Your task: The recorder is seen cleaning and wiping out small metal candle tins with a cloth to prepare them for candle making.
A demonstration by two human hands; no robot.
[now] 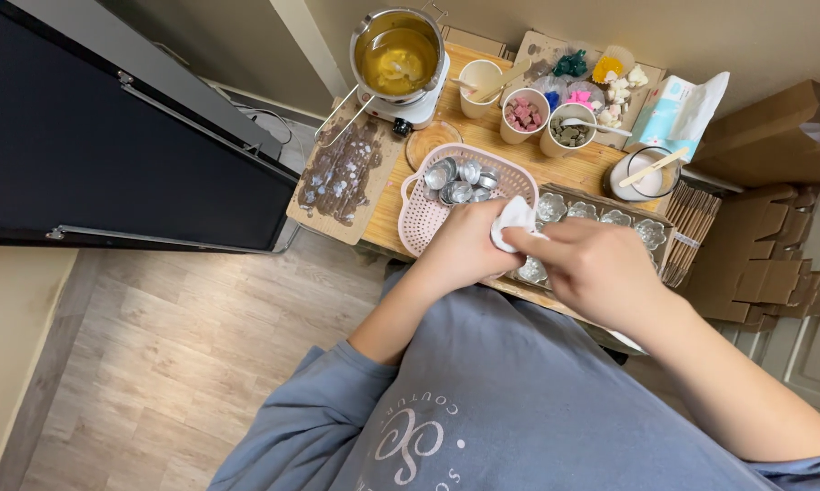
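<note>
A: What occupies the counter [569, 168] in the upper centre of the frame?

B: A metal pot of yellow liquid [397, 53] stands on a small white hot plate [412, 106] at the top. Right of it are three paper cups [525, 111], small coloured shapes [601, 80] and a tissue pack [678, 109]. A glass jar with a wooden stick [644, 173] stands further right. A stained board [342, 173] lies left of the pot.

A: What lies nearest the hands?

B: A pink slotted basket [415, 218] holding small metal cups [458, 180] sits just above the left hand [465, 247]. A tray of clear flower-shaped moulds [601, 216] lies above the right hand [601, 268]; both hands cover the tray's lower left part.

A: Hand pose and grip state?

B: Both hands meet at mid-frame, forearms rising from the lower edge. The left hand's grip is curled around an item hidden inside it; what it is cannot be told. The right hand's grip pinches a white cloth [515, 218] against the left hand, fingers pointing left.

A: Cloth location?

B: Centre of frame, between the hands, over the counter's near edge.
</note>
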